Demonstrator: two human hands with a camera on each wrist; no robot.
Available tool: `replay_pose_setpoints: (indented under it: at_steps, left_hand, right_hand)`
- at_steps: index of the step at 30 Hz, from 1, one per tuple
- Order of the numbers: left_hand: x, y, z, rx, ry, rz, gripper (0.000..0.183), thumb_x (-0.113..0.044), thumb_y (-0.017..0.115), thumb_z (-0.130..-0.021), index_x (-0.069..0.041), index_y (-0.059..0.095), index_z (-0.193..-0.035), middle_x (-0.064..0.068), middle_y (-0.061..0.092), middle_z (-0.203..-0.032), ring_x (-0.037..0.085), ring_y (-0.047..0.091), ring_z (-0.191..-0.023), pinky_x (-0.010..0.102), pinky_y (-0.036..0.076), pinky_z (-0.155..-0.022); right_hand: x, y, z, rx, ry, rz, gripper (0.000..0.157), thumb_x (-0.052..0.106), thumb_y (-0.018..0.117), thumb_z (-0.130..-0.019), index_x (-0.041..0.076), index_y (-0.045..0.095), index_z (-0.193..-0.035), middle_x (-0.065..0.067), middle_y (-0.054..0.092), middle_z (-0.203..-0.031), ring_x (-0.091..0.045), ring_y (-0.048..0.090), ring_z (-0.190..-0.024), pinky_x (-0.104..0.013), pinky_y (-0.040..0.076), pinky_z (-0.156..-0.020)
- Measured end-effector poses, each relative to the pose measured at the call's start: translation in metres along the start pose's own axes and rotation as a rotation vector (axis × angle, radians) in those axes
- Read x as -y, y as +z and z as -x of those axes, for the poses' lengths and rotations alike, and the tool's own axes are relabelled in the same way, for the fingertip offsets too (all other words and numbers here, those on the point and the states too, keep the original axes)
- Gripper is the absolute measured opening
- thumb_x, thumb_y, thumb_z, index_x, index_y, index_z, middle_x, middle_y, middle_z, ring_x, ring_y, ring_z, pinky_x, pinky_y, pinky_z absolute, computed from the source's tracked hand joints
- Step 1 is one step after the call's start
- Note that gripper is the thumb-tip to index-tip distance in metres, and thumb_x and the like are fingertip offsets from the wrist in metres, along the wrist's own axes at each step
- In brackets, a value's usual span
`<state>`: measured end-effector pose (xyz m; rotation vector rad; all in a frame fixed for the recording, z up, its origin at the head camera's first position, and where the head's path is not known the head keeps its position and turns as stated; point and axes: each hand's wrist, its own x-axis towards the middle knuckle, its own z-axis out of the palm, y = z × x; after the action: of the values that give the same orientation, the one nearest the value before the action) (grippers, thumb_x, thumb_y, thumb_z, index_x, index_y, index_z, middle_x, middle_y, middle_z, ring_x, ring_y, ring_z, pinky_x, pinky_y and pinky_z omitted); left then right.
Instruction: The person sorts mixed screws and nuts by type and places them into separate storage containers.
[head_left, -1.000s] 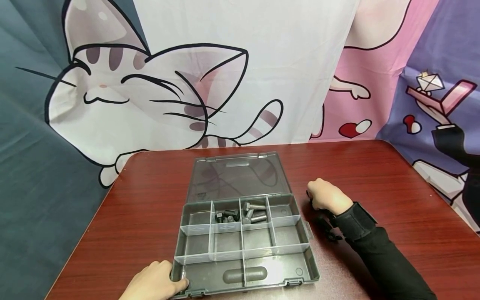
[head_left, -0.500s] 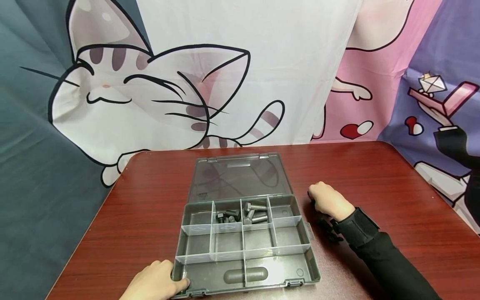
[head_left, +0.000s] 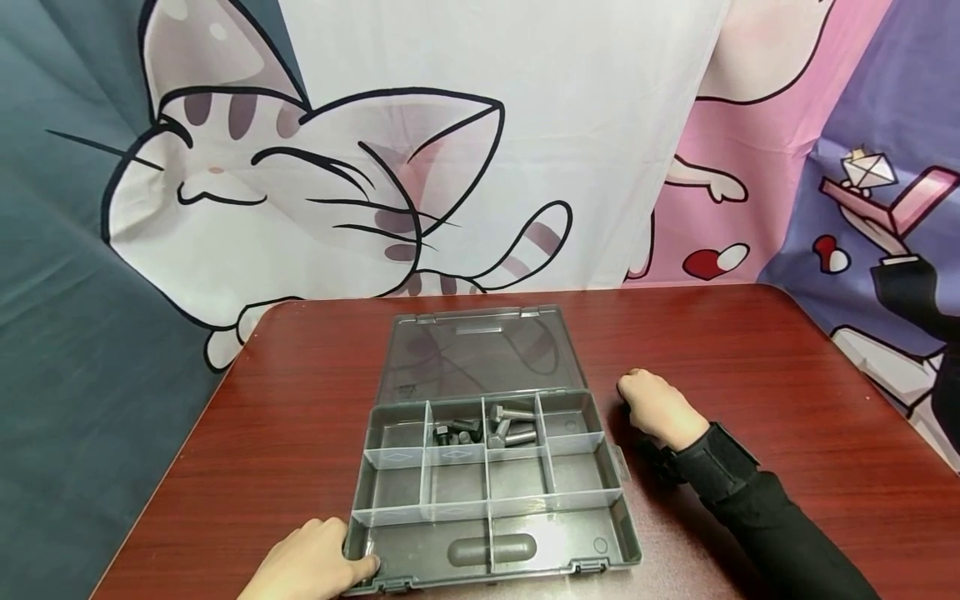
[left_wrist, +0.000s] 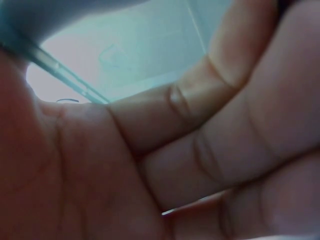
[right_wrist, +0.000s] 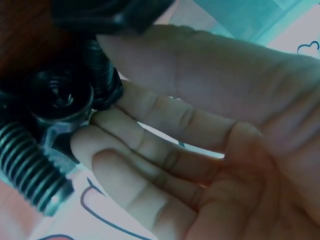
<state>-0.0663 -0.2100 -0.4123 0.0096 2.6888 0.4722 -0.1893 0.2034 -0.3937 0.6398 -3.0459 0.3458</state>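
Note:
A grey see-through compartment box (head_left: 543,550) lies on the table, its lid (head_left: 480,354) laid back behind it. My left hand (head_left: 311,562) grips the box's near left corner, thumb over the rim inside and fingers outside. In the left wrist view, the curled fingers (left_wrist: 200,145) hide most of the box. Dark bolts (head_left: 456,433) lie in the second back compartment, silver bolts (head_left: 513,425) in the third. To the right of the box is my right hand (head_left: 663,408). The right wrist view shows thumb and index finger pinching a dark bolt (right_wrist: 97,62); a threaded bolt (right_wrist: 35,170) shows beside the fingers.
The red-brown table (head_left: 285,417) reaches back to a printed cloth curtain (head_left: 585,100) with a cat drawing. A clear divider (head_left: 487,504) crosses the box in front of its middle row. A black strap (head_left: 716,462) circles the right wrist.
My right hand has come very slightly nearer and its wrist has turned a little. The left hand keeps its grip on the box. The head view has shifted slightly.

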Motion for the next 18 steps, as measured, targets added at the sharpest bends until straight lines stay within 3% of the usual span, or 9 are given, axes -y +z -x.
replay_pose_setpoints:
  at_steps: [7, 18]
  left_hand:
    - [0.0009, 0.0007, -0.003, 0.044, -0.019, 0.005, 0.042, -0.044, 0.07, -0.07, -0.005, 0.055, -0.072, 0.004, 0.049, -0.064, 0.02, 0.047, -0.055, 0.042, 0.039, -0.053]
    - [0.0013, 0.0012, -0.0025, 0.018, -0.01, -0.014, 0.042, -0.045, 0.07, -0.068, -0.006, 0.055, -0.07, 0.004, 0.05, -0.063, 0.021, 0.047, -0.055, 0.042, 0.04, -0.053]
  right_hand:
    - [0.0003, 0.0047, 0.0026, -0.063, -0.047, 0.052, 0.022, -0.019, 0.057, -0.065, 0.003, 0.054, -0.065, -0.013, 0.05, -0.07, -0.03, 0.053, -0.061, -0.034, 0.04, -0.049]
    - [-0.0006, 0.0059, 0.0018, -0.034, -0.033, 0.112, 0.02, -0.012, 0.069, -0.061, 0.001, 0.059, -0.073, -0.015, 0.053, -0.075, -0.033, 0.057, -0.066, -0.039, 0.045, -0.047]
